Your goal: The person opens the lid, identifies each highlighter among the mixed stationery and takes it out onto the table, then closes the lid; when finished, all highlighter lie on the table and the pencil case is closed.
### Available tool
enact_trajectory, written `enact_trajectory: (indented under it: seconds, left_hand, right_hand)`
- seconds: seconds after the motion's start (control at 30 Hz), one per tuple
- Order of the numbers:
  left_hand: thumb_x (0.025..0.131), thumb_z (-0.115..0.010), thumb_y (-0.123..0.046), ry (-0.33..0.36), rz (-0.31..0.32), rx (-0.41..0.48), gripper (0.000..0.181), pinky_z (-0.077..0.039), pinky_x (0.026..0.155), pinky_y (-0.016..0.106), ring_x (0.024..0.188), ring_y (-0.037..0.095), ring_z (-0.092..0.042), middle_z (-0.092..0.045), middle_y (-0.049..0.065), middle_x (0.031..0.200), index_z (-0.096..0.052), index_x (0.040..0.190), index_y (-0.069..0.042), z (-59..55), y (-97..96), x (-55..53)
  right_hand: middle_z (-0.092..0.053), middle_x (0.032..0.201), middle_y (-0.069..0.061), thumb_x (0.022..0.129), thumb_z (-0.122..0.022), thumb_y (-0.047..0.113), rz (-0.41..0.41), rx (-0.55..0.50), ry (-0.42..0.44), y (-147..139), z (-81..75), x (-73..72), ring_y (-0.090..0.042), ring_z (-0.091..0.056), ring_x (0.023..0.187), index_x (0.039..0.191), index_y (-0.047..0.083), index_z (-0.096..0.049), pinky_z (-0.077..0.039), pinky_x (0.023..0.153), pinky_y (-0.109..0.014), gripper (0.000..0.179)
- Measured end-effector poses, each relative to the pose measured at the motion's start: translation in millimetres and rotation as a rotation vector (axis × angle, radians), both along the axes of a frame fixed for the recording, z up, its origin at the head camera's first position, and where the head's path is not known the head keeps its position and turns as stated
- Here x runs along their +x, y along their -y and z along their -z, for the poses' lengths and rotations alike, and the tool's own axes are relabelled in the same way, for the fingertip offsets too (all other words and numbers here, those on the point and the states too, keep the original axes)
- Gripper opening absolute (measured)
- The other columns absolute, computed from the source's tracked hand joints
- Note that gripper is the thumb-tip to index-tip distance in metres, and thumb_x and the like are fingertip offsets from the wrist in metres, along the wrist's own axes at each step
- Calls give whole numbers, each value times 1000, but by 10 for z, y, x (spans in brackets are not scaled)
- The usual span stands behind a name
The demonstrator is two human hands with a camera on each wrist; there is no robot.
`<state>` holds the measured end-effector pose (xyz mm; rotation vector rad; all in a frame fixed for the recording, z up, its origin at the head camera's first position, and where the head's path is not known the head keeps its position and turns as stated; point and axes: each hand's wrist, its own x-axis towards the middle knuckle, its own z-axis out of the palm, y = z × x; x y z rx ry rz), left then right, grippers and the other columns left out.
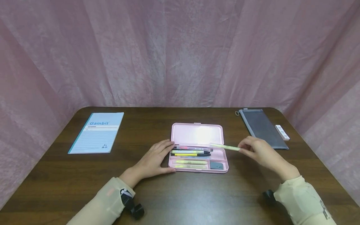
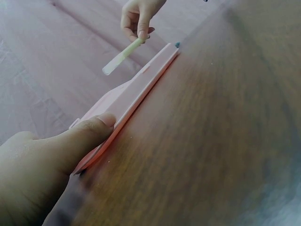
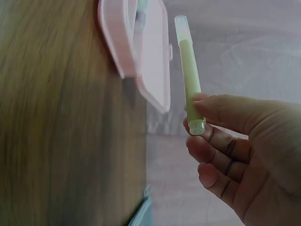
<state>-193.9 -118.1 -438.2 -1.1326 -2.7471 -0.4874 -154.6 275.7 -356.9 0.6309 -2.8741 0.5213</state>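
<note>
A pink pencil case lies open on the table, its lid tipped back. My left hand holds the case by its left end, the thumb at the front edge and the fingers at the back corner. In my right hand, thumb and fingers pinch one end of a pale yellow-green highlighter with a clear cap. The capped end points left, raised over the case's right side. Inside the case lie several pens, two yellow sticks in the front compartment, and a grey-blue eraser.
A notebook marked Gambit lies at the table's left. Back right lies a grey zip pouch, with a small white block beside it. The wooden table ends at a pink curtain.
</note>
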Motion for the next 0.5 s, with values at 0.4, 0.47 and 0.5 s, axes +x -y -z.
enact_trajectory:
  seconds: [0.4,0.47,0.5]
  left_hand:
    - [76,-67,-66,23,-16,3,92,-29,117,48,142,26,-34,-41,5,151,-40,146,-12,2,-2,-7]
    - [76,-66,-67,32,-21,0,93,-29,117,48,142,26,-33,-41,5,151,-40,146,-13,6,-5,-8]
    - [76,-66,-68,37,-23,-3,93,-28,117,48,142,26,-33,-40,5,151,-39,146,-13,7,-6,-8]
  right_hand:
    - [-55,75,13,81,-75,10,24,-4,-78,-402,120,13,6,-44,71,83,16,-67,-44,60,-21,10]
    - [-55,75,12,81,-74,10,34,-6,-67,-470,149,17,6,-43,70,83,16,-67,-44,60,-21,10]
    - [-55,75,12,81,-74,9,38,-6,-59,-504,164,19,6,-42,70,83,16,-67,-44,60,-20,10]
